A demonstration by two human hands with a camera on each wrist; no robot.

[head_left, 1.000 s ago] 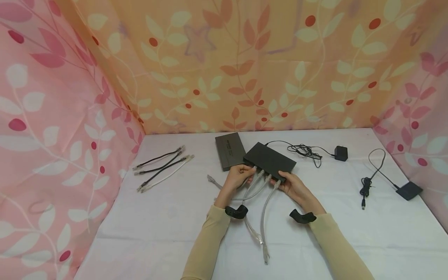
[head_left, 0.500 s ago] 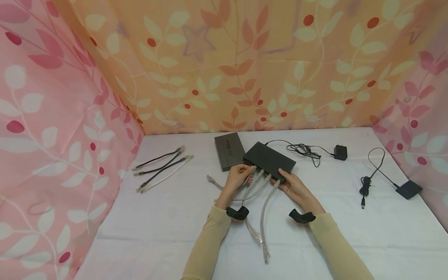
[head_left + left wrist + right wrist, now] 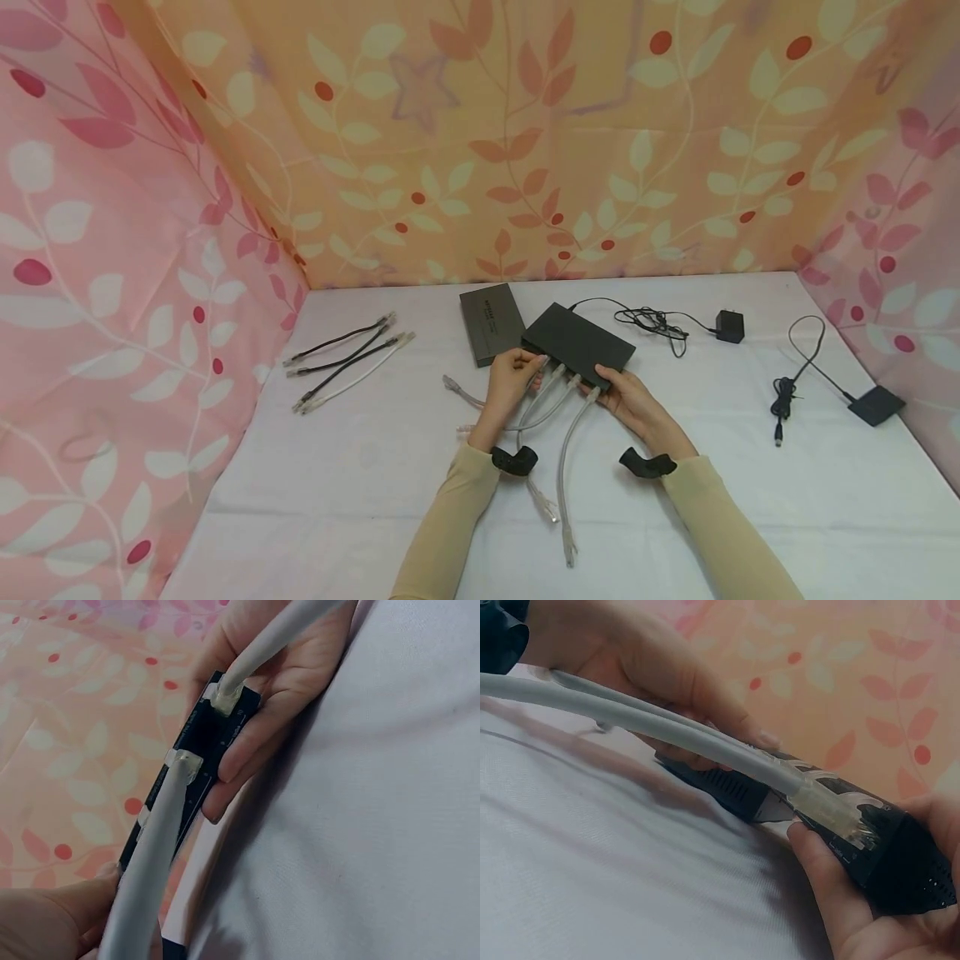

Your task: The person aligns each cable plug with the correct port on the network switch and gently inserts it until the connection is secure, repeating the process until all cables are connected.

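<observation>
1. The black box (image 3: 577,337) is in the middle of the bench (image 3: 337,500), its row of ports turned to the person. I cannot tell if its far edge rests on the cloth.
2. The right hand (image 3: 636,407) grips the near right corner, with thumb above and fingers beneath. If this grip becomes loose, I think the box may twist, because it seems to carry most of the support.
3. The left hand (image 3: 512,385) seems to pinch the leftmost plug (image 3: 546,362) at its port. A push at a wrong angle could jam it or bend the small latch; whether it sits fully inside is hidden from me.
4. The grey cables (image 3: 567,467) hang from the ports, and some pass close under the left wrist. A sleeve could catch one and pull its plug sideways.
5. The thin black cord (image 3: 652,319) leads from the far side to the adapter (image 3: 729,327); dragging the box nearer might tighten it.
6. The second box (image 3: 492,325) lies just beside, so a careless turn could knock it.
</observation>
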